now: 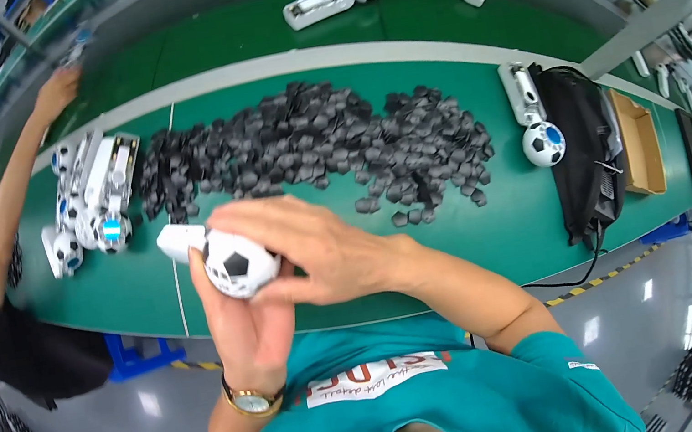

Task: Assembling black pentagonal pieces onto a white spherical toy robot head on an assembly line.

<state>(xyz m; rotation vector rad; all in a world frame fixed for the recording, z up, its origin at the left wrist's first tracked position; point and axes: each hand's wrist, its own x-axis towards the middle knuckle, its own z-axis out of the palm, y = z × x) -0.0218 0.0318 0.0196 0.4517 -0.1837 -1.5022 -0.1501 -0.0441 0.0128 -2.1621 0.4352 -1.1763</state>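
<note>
A white plastic device with a round soccer-ball head [238, 263] and a short white body is held up over the near edge of the green table. Beneath it, my left hand [240, 323] cups the ball, its thumb along the side. My right hand [314, 245] lies over the top and right side, fingers curved round the ball. A black pentagon patch shows on the ball's face. Whether my right fingertips hold a small piece is hidden. Just beyond my hands spreads a long heap of black pentagon pieces [286, 139].
Several similar ball-headed devices [96, 190] are piled at the left, another [543, 142] lies right beside a black bag [582, 147] and a cardboard box [638, 141]. Two more rest on the green strip beyond the white rail [318, 59]. A co-worker's arm [16, 182] reaches across at left.
</note>
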